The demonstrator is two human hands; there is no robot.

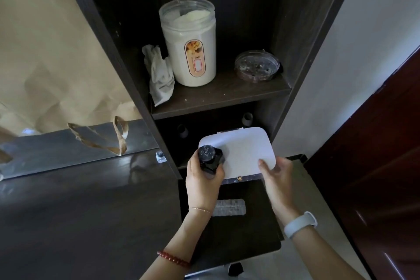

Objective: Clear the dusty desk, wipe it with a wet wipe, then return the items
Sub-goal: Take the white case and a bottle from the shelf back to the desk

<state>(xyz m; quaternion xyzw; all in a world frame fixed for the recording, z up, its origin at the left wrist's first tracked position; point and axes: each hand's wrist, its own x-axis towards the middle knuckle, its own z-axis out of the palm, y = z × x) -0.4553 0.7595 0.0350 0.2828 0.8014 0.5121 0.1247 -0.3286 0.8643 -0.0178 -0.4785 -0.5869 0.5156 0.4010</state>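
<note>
Head view, one frame. I note first what I can't read: underside of the white box (241, 152) is hidden, so I can't tell whether it rests on the lower shelf or is held clear of it. Two small dark cylinders behind it, in the lower compartment, too dim to identify. Bottom edge of frame cuts off both forearms.

Grips: left hand (203, 180) is wrapped round a small black bottle (209, 158), cap up, bottle just beside the box's left edge. Right hand (276, 174) pinches the box's near right corner, thumb on top of the lid.

Desk (86, 211): dark, glossy, lies left of the shelf unit. A blister pack (229, 207) lies on the dark panel below the hands, partly covered by the left wrist.

Upper shelf (227, 95): tall jar (189, 43) of pale powder, crumpled wipe (159, 75) touching its left side, round clear lid (256, 65) to the right, apart from the jar. Paper bag (56, 63) fills upper left; its handle hangs over the mirror strip.
</note>
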